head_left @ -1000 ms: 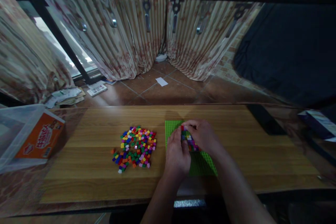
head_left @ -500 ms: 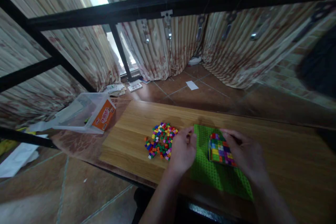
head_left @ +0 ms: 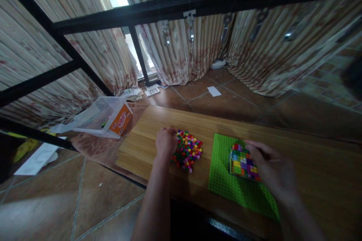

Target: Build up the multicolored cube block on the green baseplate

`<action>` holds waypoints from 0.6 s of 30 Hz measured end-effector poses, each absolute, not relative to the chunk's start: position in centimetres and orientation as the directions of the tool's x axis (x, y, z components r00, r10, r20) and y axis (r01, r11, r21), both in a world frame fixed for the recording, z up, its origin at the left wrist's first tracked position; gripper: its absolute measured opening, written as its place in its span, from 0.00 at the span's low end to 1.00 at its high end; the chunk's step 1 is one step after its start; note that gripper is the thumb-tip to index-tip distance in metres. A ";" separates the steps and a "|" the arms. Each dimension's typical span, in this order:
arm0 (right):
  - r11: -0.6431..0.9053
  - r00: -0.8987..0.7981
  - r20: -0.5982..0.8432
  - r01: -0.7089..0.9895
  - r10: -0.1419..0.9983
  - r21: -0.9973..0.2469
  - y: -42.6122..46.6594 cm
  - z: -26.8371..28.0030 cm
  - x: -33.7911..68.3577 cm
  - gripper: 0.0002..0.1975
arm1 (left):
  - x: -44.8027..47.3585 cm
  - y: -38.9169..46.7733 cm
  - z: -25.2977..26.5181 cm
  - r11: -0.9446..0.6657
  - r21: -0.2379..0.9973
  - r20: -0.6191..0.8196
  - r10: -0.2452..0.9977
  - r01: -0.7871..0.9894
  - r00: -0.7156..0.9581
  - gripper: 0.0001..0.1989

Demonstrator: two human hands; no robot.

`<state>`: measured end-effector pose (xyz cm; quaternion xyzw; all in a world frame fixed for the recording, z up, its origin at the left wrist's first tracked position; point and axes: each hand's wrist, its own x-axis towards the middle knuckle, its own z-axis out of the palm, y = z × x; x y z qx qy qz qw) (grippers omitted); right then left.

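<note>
Daylight is pouring in through the gap between the curtains [head_left: 181, 49] at the upper left, blowing out to pure white there, while the rest of the room is sitting in dim, warm shade. The wooden table [head_left: 311, 180] is catching a soft sheen along its far edge, and a pale glare is spreading over the floor tiles [head_left: 36, 211] at the lower left. The wide lens is bending the black frame bars [head_left: 198, 0] and stretching everything near the edges. The corners are smearing with motion blur, the right hand [head_left: 275, 173] is looking soft, and the coloured cubes [head_left: 188, 150] are staying fairly crisp.
</note>
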<state>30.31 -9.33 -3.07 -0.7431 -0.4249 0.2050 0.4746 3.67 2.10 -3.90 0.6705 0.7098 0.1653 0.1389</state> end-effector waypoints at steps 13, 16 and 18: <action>-0.166 0.521 0.126 0.477 0.844 -0.863 -9.4 -3.3 30.5 0.14 | 3.8 2.1 -4.3 -0.002 0.325 0.032 0.999 0.946 -0.009 0.12; -0.154 0.509 0.138 0.490 0.850 -0.858 -9.4 -3.5 30.7 0.14 | 4.0 2.0 -4.2 0.000 0.297 0.035 0.999 0.955 -0.011 0.12; -0.151 0.509 0.138 0.486 0.849 -0.861 -9.4 -3.6 30.8 0.14 | 4.0 1.9 -4.1 0.012 0.292 0.029 0.999 0.956 -0.021 0.11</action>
